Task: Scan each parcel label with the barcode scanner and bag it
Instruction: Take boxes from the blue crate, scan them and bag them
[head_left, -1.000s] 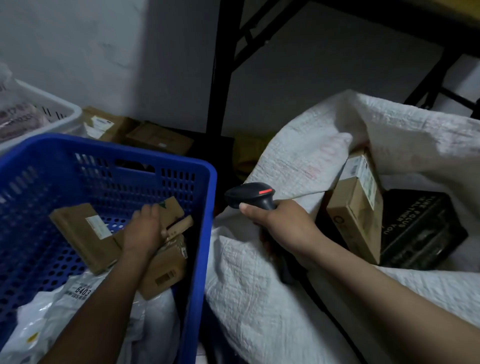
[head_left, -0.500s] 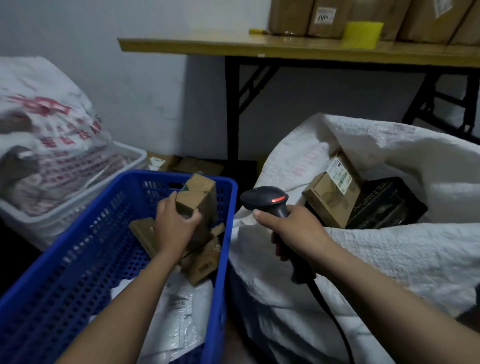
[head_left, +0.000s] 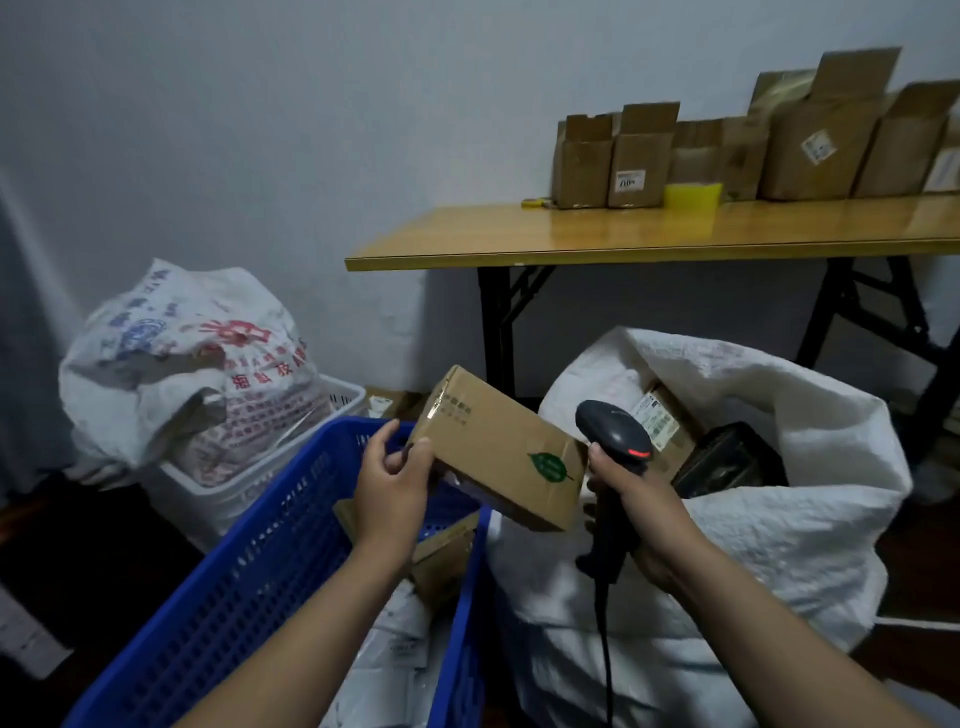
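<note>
White sack (head_left: 779, 519) lower right, mouth open. Blue crate (head_left: 249, 587) lower left with more stock. Parcel (head_left: 498, 447) mid-frame, held tilted above the crate rim, left hand (head_left: 392, 486) fingers clamped on its left end. Scanner (head_left: 615, 434) just right of it, right hand (head_left: 641, 512) wrapped round the grip. No label on the visible faces, probably underneath. Step: scan. Next: rotate parcel, aim at label, then bag.

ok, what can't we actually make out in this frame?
Head view only.
The box in the left hand: no shipping label on the faces shown; the rest face away.
The scanner: trigger covered by the right hand; its window points away.
The blue crate: contents mostly behind the left forearm and box, cut by the bottom edge.
The white sack: depth hidden by its rim; the label inside is too small to read.
</note>
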